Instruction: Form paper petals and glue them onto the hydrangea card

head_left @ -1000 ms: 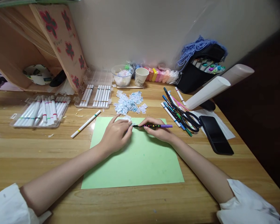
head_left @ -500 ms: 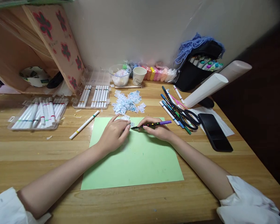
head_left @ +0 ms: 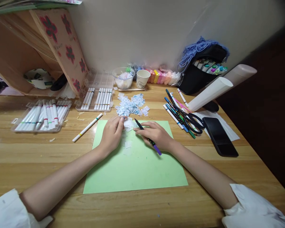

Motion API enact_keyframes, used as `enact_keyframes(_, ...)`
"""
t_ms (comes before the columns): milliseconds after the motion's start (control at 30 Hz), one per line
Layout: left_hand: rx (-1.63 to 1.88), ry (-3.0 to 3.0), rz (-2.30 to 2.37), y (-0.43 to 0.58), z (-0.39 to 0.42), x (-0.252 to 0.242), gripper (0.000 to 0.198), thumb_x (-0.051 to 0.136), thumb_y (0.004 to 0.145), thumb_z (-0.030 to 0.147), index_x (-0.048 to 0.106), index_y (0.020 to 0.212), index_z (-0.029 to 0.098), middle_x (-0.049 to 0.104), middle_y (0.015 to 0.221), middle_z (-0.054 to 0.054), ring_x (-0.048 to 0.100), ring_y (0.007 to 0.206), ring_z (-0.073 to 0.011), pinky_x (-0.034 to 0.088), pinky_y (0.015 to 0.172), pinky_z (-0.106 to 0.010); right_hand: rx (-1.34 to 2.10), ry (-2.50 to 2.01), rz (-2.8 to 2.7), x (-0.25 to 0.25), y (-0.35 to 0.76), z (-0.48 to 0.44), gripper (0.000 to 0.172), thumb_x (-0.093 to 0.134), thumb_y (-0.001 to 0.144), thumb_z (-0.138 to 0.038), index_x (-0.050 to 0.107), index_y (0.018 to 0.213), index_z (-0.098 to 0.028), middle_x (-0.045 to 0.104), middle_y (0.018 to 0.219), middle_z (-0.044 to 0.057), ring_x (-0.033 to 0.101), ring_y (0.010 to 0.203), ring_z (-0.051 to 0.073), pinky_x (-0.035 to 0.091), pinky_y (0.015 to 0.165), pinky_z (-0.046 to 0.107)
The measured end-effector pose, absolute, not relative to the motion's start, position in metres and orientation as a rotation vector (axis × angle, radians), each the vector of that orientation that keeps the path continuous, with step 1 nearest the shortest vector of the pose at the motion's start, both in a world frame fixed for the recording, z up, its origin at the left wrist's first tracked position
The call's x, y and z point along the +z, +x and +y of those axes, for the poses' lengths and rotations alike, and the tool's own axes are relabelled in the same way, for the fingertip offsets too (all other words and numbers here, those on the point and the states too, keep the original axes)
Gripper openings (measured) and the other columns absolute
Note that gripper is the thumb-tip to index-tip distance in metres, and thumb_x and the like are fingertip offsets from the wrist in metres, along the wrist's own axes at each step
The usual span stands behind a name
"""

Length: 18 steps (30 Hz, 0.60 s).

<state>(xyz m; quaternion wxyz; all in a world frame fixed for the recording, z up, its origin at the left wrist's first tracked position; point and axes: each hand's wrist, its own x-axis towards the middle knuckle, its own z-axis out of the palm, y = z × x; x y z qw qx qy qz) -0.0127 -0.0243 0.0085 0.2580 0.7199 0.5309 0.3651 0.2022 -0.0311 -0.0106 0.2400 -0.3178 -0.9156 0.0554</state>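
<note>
A sheet of light green paper (head_left: 137,171) lies flat on the wooden table. Over its left upper part is my left hand (head_left: 112,133), thumb and fingers pressed together; whatever they pinch is too small to make out. My right hand (head_left: 155,136) holds a black marker pen (head_left: 148,138) with coloured dots and a purple end, its dark tip pointing up and left. Between the hands, small white paper slips (head_left: 127,144) lie on the green sheet. Just past its top edge is a heap of bluish-white paper scraps (head_left: 127,106).
Left of the sheet are a loose white marker (head_left: 87,127) and two clear marker cases (head_left: 38,126). Behind the scraps stand a clear bowl (head_left: 123,80) and a paper cup (head_left: 142,79). On the right are several pens, black scissors (head_left: 196,122), a phone (head_left: 219,136) and a white tube (head_left: 210,94).
The marker pen has swung in my right hand, its purple end now pointing down toward me. My left hand has drawn its fingers together and shifted left, uncovering paper slips.
</note>
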Motion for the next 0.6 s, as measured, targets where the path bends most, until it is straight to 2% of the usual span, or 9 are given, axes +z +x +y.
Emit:
enact_keyframes(133,0.931,2.001,1.402,-0.0124,-0.0227,0.0047,0.043,0.028,0.097,0.036,0.054,0.066,0.018,0.065,0.108,-0.007,0.055,0.106,-0.0210,0.041,0.091,-0.035,0.096,-1.192,-2.339,-0.0098,0.2012,-0.0280,0.025,0.051,0.085,-0.015,0.061,0.108,-0.020,0.069,0.108,0.007,0.053,0.110,0.025,0.044,0.089,0.039)
enact_keyframes(200,0.892,2.031,1.396,-0.0125,-0.0225,0.0035,0.042,0.028,0.097,0.035,0.056,0.070,0.018,0.066,0.104,-0.007,0.056,0.105,-0.0210,0.040,0.090,-0.035,0.074,-1.292,-2.264,-0.0089,0.2011,-0.0273,0.028,0.051,0.085,-0.016,0.058,0.112,-0.019,0.068,0.112,0.009,0.052,0.109,0.027,0.043,0.089,0.042)
enact_keyframes(333,0.832,2.121,1.391,-0.0121,-0.0238,0.0039,0.035,0.031,0.096,0.032,0.062,0.092,0.017,0.068,0.093,-0.006,0.058,0.097,-0.0209,0.042,0.086,-0.035,0.140,-1.175,-2.298,-0.0062,0.2006,-0.0292,0.031,0.050,0.085,-0.015,0.057,0.115,-0.021,0.065,0.118,0.008,0.053,0.109,0.024,0.043,0.091,0.040)
enact_keyframes(467,0.785,2.224,1.354,-0.0111,-0.0261,0.0062,0.034,0.033,0.095,0.031,0.062,0.088,0.017,0.067,0.090,-0.006,0.058,0.090,-0.0206,0.042,0.082,-0.035,0.187,-1.148,-2.363,-0.0067,0.1989,-0.0293,0.026,0.051,0.085,-0.015,0.061,0.108,-0.021,0.068,0.110,0.007,0.055,0.107,0.023,0.043,0.091,0.039)
enact_keyframes(600,0.749,2.281,1.273,-0.0103,-0.0276,0.0068,0.032,0.034,0.095,0.031,0.062,0.087,0.018,0.068,0.091,-0.006,0.059,0.087,-0.0193,0.044,0.080,-0.034,0.232,-1.256,-2.254,-0.0076,0.1992,-0.0276,0.026,0.049,0.087,-0.017,0.059,0.111,-0.020,0.068,0.110,0.009,0.056,0.104,0.024,0.045,0.088,0.039)
